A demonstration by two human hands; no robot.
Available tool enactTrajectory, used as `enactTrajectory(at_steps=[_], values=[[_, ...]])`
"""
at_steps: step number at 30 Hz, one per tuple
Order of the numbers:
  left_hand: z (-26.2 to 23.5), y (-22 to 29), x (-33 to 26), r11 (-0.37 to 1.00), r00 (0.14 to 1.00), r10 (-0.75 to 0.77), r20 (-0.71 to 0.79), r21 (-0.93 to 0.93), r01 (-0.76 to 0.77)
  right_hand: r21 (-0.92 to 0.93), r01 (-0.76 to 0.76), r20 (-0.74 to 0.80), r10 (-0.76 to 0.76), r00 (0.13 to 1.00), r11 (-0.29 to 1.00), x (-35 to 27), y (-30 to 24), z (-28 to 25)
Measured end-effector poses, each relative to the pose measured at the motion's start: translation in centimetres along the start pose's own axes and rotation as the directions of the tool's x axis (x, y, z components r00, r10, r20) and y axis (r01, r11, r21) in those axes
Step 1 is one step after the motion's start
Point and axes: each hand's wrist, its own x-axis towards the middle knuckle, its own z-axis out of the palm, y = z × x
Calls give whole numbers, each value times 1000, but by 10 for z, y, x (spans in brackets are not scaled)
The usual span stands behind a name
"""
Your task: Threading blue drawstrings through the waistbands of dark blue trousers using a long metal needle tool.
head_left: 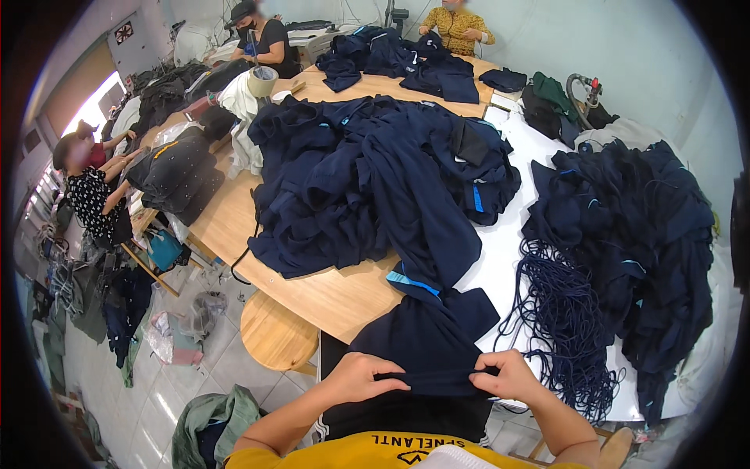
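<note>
A navy garment [422, 332] hangs over the near table edge toward my lap, with a light blue strip along one part of it. My left hand [366, 378] pinches its hem on the left, thumb pointing inward. On the right, my right hand [506, 377] grips the same hem between thumb and fingers. Between the two hands the hem band is stretched roughly level. Beyond it a large heap of navy garments [336, 187] covers the middle of the wooden table.
Right of me lie a tangle of navy cords [558, 328] and another navy garment pile [625, 234] on a white surface [500, 234]. A round wooden stool [279, 331] stands left. Several people work around the tables. Green cloth [211, 422] lies on the tiled floor.
</note>
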Motion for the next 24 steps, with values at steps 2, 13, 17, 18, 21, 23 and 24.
enactTrajectory(at_steps=[2, 13, 17, 18, 21, 23, 24], values=[[-2, -4, 0, 999, 998, 25, 50, -30, -24, -35, 23, 20, -22, 1000, 999, 1, -3, 1], [-25, 17, -3, 1000, 999, -18, 33, -3, 18, -313, 240, -55, -270, 961, 919, -4, -20, 4], [-12, 14, 0, 997, 981, 73, 179, -8, -72, -336, 285, 42, -288, 957, 898, -3, -22, 11], [-13, 18, 0, 998, 976, 35, 214, -51, -24, -311, 271, 52, -269, 962, 911, -3, -23, 8], [-8, 27, 9, 977, 985, 130, 117, 156, -147, -260, 357, -102, -393, 914, 897, 2, -27, 24], [5, 27, 15, 942, 961, 277, 0, 196, -271, -205, 401, -59, -420, 906, 893, 5, -34, 32], [12, 25, 17, 924, 939, 340, -47, 201, -324, -174, 504, -81, -522, 849, 846, 12, -36, 38]])
